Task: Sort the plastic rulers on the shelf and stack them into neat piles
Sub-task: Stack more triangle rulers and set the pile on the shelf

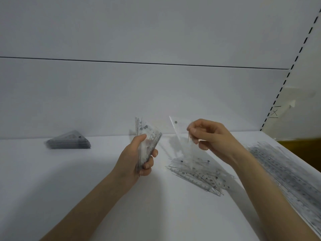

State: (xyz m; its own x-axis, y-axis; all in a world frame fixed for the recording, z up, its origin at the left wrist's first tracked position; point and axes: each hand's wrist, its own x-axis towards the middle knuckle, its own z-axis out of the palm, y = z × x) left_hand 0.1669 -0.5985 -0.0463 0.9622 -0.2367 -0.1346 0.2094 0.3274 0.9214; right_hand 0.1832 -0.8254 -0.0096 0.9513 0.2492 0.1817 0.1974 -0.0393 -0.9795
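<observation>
- Plastic rulers (pixel 206 180) sit in three places on the shelf (pixel 86 185): a neat pile (pixel 69 143) of triangles at the far left, a loose heap (pixel 191 171) in the middle, and a long spread of straight rulers (pixel 281 168) along the right edge.
- Upright in the left hand (pixel 137 160) is a bundle (pixel 150 140) of clear pieces, with the fingers curled round its lower part and the thumb across the near face.
- Off to its side, the right hand (pixel 211 134) pinches a single clear set square (pixel 178 130) by one edge. It is held in the air above the heap and apart from the bundle.
- They look thin, light and stiff, and probably brittle if bent.
- Their smooth faces likely slide over one another, so a stack would fan out unless it is squeezed across its flat sides.
- Single pieces seem best taken at an edge or corner.
- Clear plastic hides its outline, so aligning corners calls for care.
</observation>
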